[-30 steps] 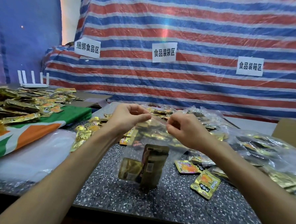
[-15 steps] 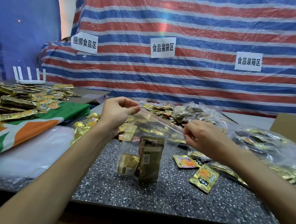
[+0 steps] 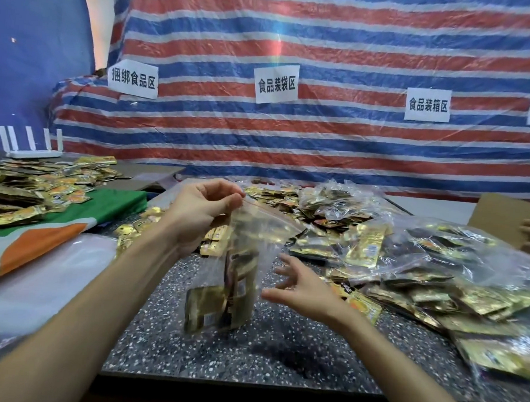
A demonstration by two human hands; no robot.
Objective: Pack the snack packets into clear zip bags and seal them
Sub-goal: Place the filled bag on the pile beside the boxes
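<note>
The right hand (image 3: 305,287) has released the zip bag (image 3: 268,231), fingers now spread apart; the left hand (image 3: 195,212) still pinches its top corner.

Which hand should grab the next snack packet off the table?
Probably the right hand. It is open and empty, and it hovers just beside the loose packets. The left hand is busy, its grip pinching the top corner of the zip bag.
</note>
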